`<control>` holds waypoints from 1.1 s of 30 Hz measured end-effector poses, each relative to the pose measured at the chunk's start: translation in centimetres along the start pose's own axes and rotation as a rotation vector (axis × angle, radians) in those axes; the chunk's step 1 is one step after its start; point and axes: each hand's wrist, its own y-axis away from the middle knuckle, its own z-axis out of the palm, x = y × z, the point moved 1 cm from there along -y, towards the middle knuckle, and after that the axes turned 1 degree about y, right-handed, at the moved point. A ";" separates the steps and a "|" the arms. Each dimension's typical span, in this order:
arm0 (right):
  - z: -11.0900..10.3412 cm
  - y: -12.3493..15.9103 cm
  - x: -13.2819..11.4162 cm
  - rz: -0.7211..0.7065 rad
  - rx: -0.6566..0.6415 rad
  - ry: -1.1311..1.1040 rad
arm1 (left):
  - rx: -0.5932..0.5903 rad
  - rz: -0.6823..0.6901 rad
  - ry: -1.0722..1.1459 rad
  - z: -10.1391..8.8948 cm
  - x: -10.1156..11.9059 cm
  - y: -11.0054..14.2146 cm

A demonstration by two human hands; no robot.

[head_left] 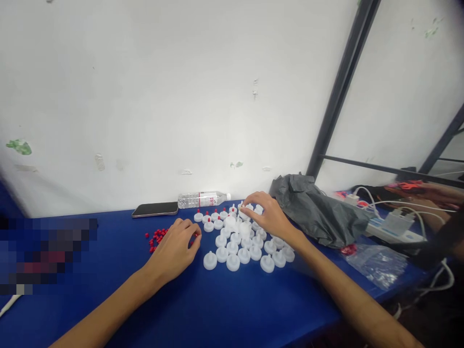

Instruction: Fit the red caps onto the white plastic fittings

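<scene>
Many white round caps with narrow spouts (233, 262) stand on the blue table, and several at the back left wear small red tips (208, 221). My right hand (264, 212) reaches over the back of this group, its thumb and forefinger pinched on the spout of a white cap. To the left of the white caps, my left hand (177, 246) is curled with thumb and fingertips together, and a bit of red shows at the fingertips. Beside that hand lies a loose pile of small red caps (155, 237), partly hidden behind it.
A phone (155, 209) and a clear water bottle (203, 199) lie along the wall. A grey plastic bag (319, 210) sits at the right, near a clear bag (379, 263) and a power strip with cables (397, 224). Another person's hand (440, 193) is at the far right.
</scene>
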 end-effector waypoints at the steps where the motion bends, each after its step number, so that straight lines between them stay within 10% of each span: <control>1: 0.2 0.1 0.0 -0.005 -0.007 -0.003 | -0.013 0.000 -0.004 0.1 -0.1 0.0; 33: 0.9 0.4 -0.6 -0.064 0.043 0.052 | 0.050 0.190 -0.071 0.7 0.1 -0.8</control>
